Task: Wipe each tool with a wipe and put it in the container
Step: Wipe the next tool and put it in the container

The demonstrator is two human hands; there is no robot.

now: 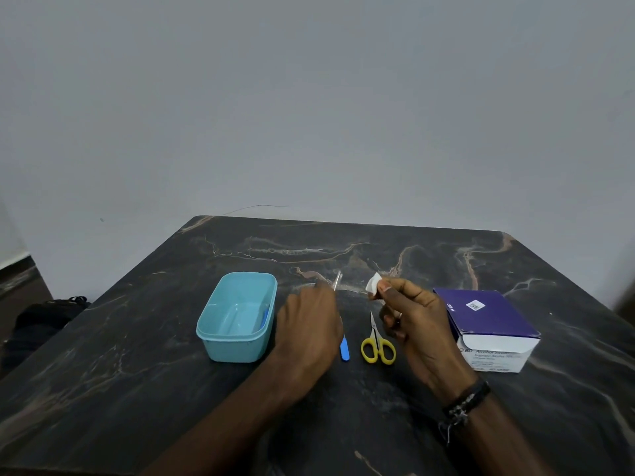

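Note:
My left hand (309,324) grips a thin metal tool (337,281) whose silver tip sticks up past my fingers. My right hand (409,317) pinches a small white wipe (374,282) between thumb and fingers, a little to the right of that tip and apart from it. A light blue plastic container (237,317) stands open to the left of my left hand, with a blue object lying along its right inner wall. On the table between my hands lie a tool with a blue handle (345,348), partly hidden by my left hand, and small yellow-handled scissors (377,345).
A purple and white box of alcohol swabs (491,329) stands at the right, close to my right wrist. The dark marbled table (171,389) ends near a grey wall at the back. A dark bag lies on the floor at the far left.

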